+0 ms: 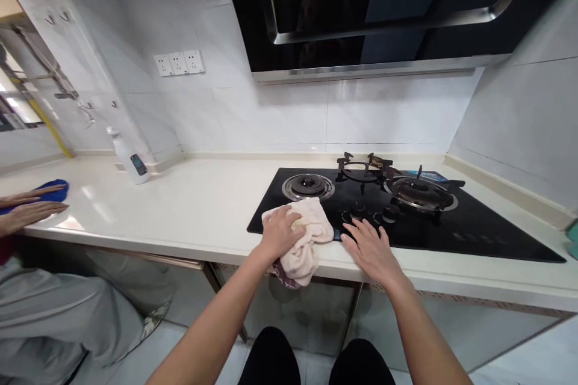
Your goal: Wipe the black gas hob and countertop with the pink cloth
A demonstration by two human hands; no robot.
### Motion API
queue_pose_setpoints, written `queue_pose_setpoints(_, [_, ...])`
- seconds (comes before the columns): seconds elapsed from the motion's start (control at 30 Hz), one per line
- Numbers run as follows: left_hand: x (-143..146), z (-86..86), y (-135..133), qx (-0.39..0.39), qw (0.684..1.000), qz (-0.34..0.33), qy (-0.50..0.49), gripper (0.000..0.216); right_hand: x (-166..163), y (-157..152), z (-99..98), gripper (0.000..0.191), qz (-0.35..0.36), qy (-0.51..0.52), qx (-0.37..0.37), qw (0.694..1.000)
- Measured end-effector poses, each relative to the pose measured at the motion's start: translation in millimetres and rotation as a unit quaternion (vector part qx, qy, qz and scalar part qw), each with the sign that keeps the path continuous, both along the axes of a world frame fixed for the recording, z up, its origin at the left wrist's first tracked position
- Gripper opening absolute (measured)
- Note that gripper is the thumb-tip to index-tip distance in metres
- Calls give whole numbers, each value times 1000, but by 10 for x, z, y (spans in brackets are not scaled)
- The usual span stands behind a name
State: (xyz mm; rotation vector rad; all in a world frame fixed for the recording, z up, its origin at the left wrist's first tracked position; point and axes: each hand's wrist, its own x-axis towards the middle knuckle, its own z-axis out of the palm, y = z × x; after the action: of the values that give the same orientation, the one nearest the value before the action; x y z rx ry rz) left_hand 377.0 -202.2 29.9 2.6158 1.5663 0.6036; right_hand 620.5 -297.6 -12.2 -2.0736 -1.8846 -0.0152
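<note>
My left hand (280, 232) presses down on a crumpled off-white cloth (313, 225), its fingers curled into the fabric. The cloth lies over the front left part of the black glass gas stove (433, 231), and one end hangs past the counter's edge. My right hand (371, 248) rests at the stove's front edge with its fingers spread and nothing in them. Just beyond its fingertips are two black control knobs (357, 210). The left burner (308, 185) is bare. A pot support (365, 168) sits at the back middle, and the right burner (422, 192) has another support over it.
Above the stove hangs a black range hood (325, 12). A white bottle (129, 156) stands on the white counter (212, 198) to the left. At far left, another person's hands (34, 207) rest on a blue cloth (53, 191). Something green (572, 239) shows at the right edge.
</note>
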Motion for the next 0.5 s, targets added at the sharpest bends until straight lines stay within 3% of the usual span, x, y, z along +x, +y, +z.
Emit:
queue_pose_setpoints(0.1, [10, 89, 203, -42, 998, 33, 26, 41, -26, -2, 23, 64, -4, -8, -16, 1000])
queue_pose_setpoints(0.27, [371, 179, 452, -77, 994, 61, 46, 48, -44, 3, 17, 66, -7, -18, -16, 1000])
queue_pose_setpoints(0.4, [608, 153, 258, -73, 996, 16, 54, 54, -21, 7, -17, 65, -2, -20, -5, 1000])
queue_pose_setpoints(0.5, [607, 66, -1, -44, 996, -52, 49, 52, 2, -1, -39, 65, 10, -22, 6, 1000])
